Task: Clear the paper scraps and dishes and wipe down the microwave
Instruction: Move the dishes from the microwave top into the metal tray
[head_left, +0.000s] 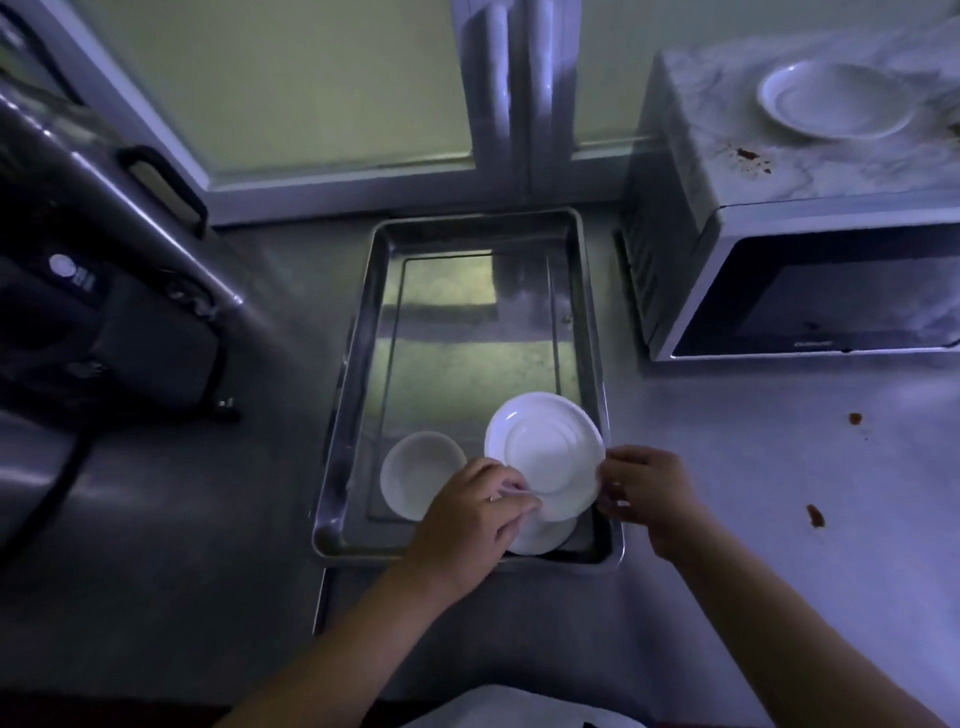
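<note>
We logged the left hand (478, 514) and right hand (644, 493) pinching opposite edges of a round white plate (545, 452), tilted above the near end of a rectangular steel tray (353, 364). The tray's long axis ran away from us toward the back wall (311, 78), on a grey steel counter (727, 467). A small white bowl (421, 473) sat just left inside. A white microwave (779, 249) stood right, brown stains (748, 156) and a second white plate (836, 101) on top.

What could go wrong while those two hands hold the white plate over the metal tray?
The left hand and right hand pinch the round white plate only at its rim, so it might slip onto the white dish beneath or the small white bowl in the steel tray.
</note>
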